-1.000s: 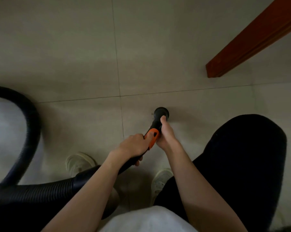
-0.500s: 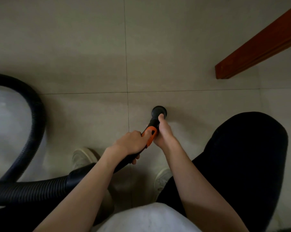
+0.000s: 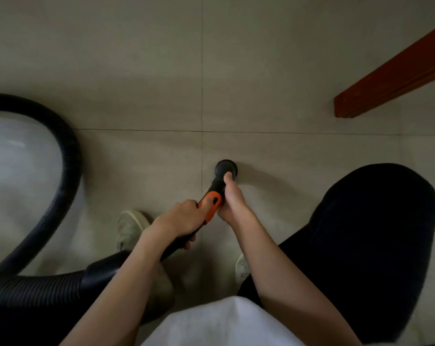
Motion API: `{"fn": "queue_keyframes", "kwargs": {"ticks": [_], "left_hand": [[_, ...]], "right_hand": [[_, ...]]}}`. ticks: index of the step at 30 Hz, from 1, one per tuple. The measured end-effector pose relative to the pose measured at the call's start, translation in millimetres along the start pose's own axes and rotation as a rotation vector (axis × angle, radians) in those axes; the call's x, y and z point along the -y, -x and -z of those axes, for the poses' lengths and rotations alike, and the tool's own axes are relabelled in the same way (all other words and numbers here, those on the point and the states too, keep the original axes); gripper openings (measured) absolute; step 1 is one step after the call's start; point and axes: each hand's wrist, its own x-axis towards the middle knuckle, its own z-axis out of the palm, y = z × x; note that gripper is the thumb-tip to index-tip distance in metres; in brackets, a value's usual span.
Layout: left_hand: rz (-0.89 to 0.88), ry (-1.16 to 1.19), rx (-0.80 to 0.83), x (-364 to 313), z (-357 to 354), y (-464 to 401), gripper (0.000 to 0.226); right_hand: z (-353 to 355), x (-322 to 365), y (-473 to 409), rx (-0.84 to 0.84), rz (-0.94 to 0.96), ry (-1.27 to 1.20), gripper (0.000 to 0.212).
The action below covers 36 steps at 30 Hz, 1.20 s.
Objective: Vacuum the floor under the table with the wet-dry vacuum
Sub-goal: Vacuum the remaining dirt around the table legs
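Two hands [image 3: 206, 213] gripping vacuum nozzle [image 3: 225, 171], tiled floor [image 3: 136, 71], wooden table leg [image 3: 386, 78]

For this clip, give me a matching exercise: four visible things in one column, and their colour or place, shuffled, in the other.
Things:
1. ribbed hose
2. round nozzle
3. wooden table leg
4. collar on the grip

Descriptions:
A. orange, between the two hands
B. reddish brown, upper right
C. black loop, far left
D. black, on the floor tile just past the right hand

Pairs: 1-C, 2-D, 3-B, 4-A
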Motion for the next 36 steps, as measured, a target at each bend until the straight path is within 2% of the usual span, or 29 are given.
{"fn": "queue_keyframes", "kwargs": {"ticks": [8,13,19,24,30,36], "left_hand": [[0.098,0.002,-0.011,34,36,5,0.064],[0.004,0.003,-0.140,39,34,-4,0.050],[-0.055,0.045,-0.230,24,35,-19,0.048],[-0.035,0.089,-0.201,7,40,-32,0.047],[-0.018,0.115,-0.250,19,61,-30,0.048],[0.041,0.209,-0.362,52,89,-17,0.046]], "right_hand": [[-44,-22,8,0.095,-0.056,0.057,0.055],[-49,-22,9,0.142,-0.091,0.087,0.058],[-52,10,-6,0.109,0.041,0.109,0.050],[-58,23,-19,0.064,0.056,0.129,0.050],[-86,22,-23,0.110,0.061,0.177,0.050],[-143,2,-18,0.223,0.096,0.388,0.051]]}}
